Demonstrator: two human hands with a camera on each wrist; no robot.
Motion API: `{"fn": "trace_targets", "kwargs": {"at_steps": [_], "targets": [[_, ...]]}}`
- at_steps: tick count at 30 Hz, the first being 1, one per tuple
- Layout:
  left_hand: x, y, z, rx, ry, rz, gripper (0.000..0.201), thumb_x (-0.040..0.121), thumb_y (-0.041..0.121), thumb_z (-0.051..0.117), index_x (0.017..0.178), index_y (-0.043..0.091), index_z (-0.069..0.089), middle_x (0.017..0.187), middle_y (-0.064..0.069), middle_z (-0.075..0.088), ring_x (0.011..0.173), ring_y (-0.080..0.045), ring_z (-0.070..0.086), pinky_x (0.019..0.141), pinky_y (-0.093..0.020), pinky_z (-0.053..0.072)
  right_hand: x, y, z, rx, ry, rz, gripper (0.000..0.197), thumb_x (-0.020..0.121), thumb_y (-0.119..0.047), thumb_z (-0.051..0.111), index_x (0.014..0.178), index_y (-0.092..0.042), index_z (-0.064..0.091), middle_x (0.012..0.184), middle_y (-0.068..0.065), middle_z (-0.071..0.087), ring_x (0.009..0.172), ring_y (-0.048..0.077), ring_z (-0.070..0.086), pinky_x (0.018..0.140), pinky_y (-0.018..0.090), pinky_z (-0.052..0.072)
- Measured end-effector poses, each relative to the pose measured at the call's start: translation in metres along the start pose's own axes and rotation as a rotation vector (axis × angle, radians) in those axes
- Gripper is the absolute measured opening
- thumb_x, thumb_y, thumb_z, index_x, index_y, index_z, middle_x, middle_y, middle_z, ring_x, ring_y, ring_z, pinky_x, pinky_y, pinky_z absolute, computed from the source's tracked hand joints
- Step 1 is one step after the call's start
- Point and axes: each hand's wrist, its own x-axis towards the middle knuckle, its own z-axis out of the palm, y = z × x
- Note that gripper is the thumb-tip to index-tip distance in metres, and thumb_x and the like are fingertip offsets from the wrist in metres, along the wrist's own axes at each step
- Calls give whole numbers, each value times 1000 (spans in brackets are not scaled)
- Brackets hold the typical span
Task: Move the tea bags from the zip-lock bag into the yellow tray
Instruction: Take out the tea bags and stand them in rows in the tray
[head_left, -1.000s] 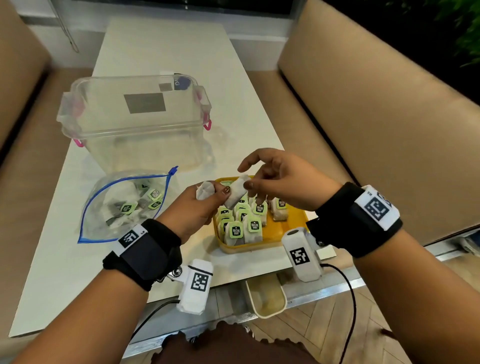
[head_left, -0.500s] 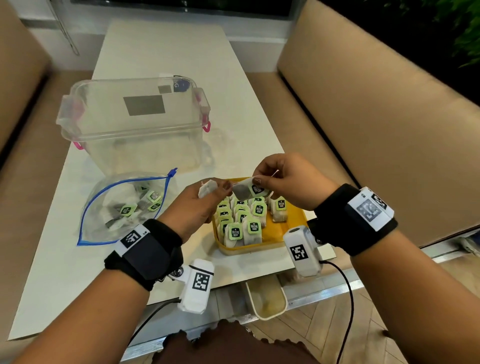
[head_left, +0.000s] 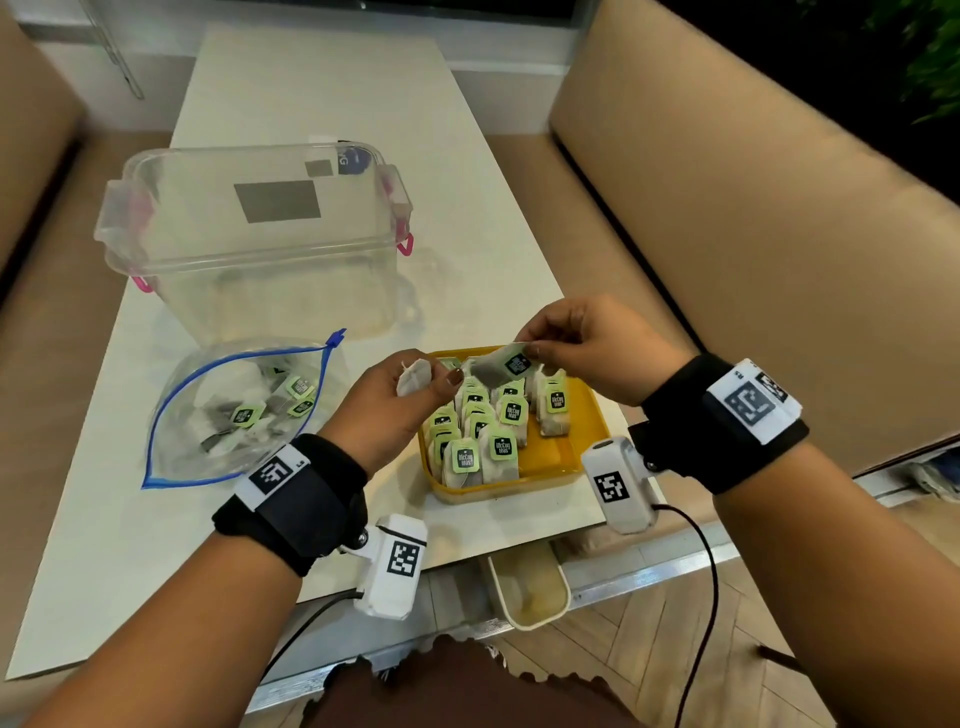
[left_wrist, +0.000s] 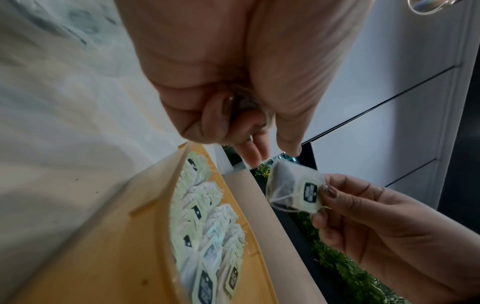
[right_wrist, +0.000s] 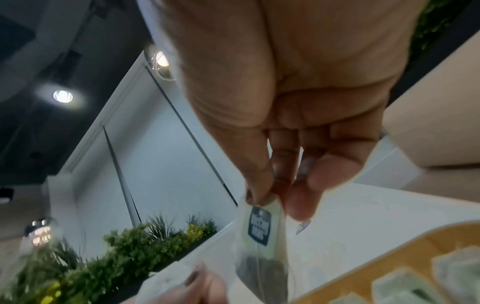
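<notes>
The yellow tray (head_left: 561, 462) sits near the table's front edge with several green-tagged tea bags (head_left: 483, 441) standing in rows. My right hand (head_left: 535, 351) pinches one tea bag (head_left: 501, 364) by its top edge, above the tray's far left corner; the same bag (left_wrist: 296, 189) (right_wrist: 259, 242) hangs from thumb and fingers in both wrist views. My left hand (head_left: 441, 376) holds a second white tea bag (head_left: 414, 375) just left of the tray. The zip-lock bag (head_left: 234, 415) lies open at the left with several tea bags inside.
A clear plastic tub (head_left: 254, 234) with pink latches stands behind the zip-lock bag. A small cream container (head_left: 530, 587) hangs under the table's front edge. Tan benches (head_left: 753, 218) flank the white table (head_left: 337, 83).
My right hand took one tea bag from the left hand's fingers and drew it right, over the tray's back corner. The left hand kept its other bag and barely moved.
</notes>
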Motion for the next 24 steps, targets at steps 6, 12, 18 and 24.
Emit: {"fn": "trace_targets", "kwargs": {"at_steps": [6, 12, 18, 24], "targets": [[1, 2, -2, -19, -12, -251, 57, 70, 70, 59, 82, 14, 56, 63, 2, 46, 51, -11, 36, 49, -25, 28, 5, 22, -13, -545, -251, 66, 12, 86, -21, 65, 97, -19, 71, 83, -7, 64, 77, 12, 58, 68, 25, 45], [0, 5, -8, -183, 77, -393, 42, 93, 31, 33, 77, 3, 61, 64, -7, 47, 50, -15, 32, 46, -23, 23, 13, 37, 4, -703, -432, 92, 12, 86, -26, 64, 95, -21, 71, 90, -6, 67, 81, 16, 60, 69, 26, 45], [-4, 1, -10, -24, 90, -308, 13, 88, 11, 46, 77, 11, 51, 61, -3, 43, 55, -16, 39, 52, -26, 27, 28, 44, 19, -787, -364, 113, 13, 87, -22, 61, 92, -21, 72, 90, -3, 67, 79, 17, 59, 66, 27, 47], [-6, -5, -12, 50, 105, -240, 11, 93, 11, 51, 85, 14, 57, 80, -7, 59, 65, -14, 55, 50, -24, 44, 34, 49, 20, -822, -339, 140, 15, 88, -18, 62, 101, -16, 70, 105, 3, 67, 94, 22, 61, 74, 27, 46]]}}
